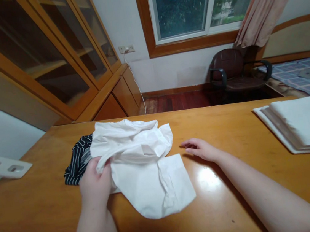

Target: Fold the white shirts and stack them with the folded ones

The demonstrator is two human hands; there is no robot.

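A crumpled white garment (143, 163) lies on the wooden table (226, 129), with one end hanging toward the near edge. My left hand (95, 182) is closed on its left edge, fingers tucked into the cloth. Under the white garment's left side a dark striped garment (77, 161) sticks out. My right hand (200, 149) rests on the bare table just right of the white garment, fingers stretched out and holding nothing.
A stack of folded white and brown cloth (303, 126) sits at the table's right end. A white plastic piece (0, 165) lies at the far left. Behind the table stand a glass-fronted cabinet (57, 60), a dark armchair (237, 69) and a bed (305, 75).
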